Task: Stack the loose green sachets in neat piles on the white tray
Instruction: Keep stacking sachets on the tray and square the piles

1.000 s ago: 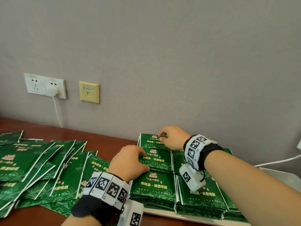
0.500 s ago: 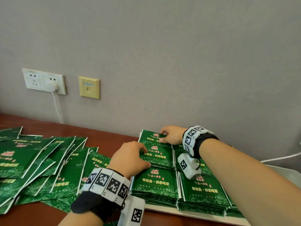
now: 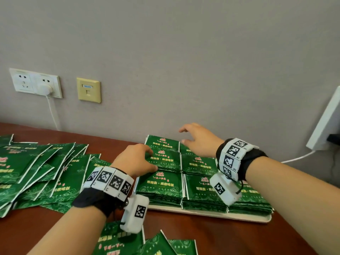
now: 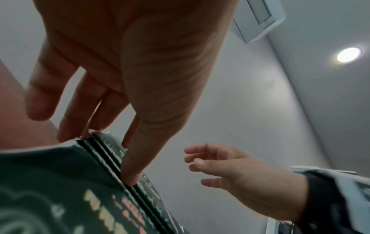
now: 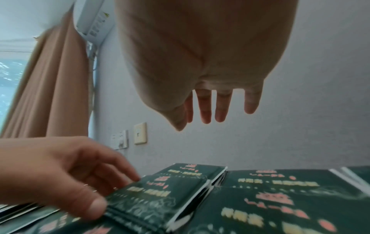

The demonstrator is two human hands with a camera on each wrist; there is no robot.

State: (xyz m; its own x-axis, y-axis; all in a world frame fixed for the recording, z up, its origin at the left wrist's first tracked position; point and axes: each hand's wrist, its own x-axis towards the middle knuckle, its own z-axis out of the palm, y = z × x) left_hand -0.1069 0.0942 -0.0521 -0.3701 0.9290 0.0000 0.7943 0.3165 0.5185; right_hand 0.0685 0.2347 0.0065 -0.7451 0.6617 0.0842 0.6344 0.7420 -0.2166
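Green sachets stand in several neat piles on the white tray (image 3: 202, 213). My left hand (image 3: 153, 161) pinches the middle-left pile (image 3: 166, 161), thumb against its near edge and fingers curled over its far left corner; in the left wrist view the thumb (image 4: 130, 177) presses the pile's side. My right hand (image 3: 184, 136) hovers above the back piles (image 3: 161, 143) with fingers spread and nothing in it. The right wrist view shows those fingers (image 5: 204, 110) straight and clear of the sachets. Loose sachets (image 3: 46, 172) lie scattered on the table to the left.
More loose sachets (image 3: 128, 243) lie at the front edge under my left wrist. The grey wall rises just behind the tray, with sockets (image 3: 35, 82) and a beige panel (image 3: 88, 90). A white device (image 3: 327, 122) with a cable sits at the right.
My right hand has let go of the back-left pile, lifted, moved slightly right and spread its fingers. The left hand has stayed on the middle-left pile.
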